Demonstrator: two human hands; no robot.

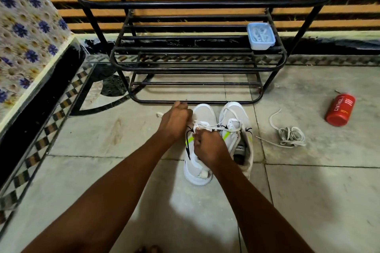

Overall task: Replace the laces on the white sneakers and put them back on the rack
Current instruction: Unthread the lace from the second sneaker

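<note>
Left hand and right hand both grip the lace on one sneaker (I'd pull both ends evenly, keep it flat).

Crowded at centre, open tile at lower right

I see the sneakers with their toes close to the bottom rail of the rack, leaving only a thin gap there. The left hand and right hand, both gripping the lace, sit over the left shoe, and the forearms fill the approach from below. Right of the shoes, a loose lace heap and a red can lie well apart on the floor, with bare tile between and below them. A blue box takes one shelf's right end, and a cloth-covered ledge walls the left edge
</note>
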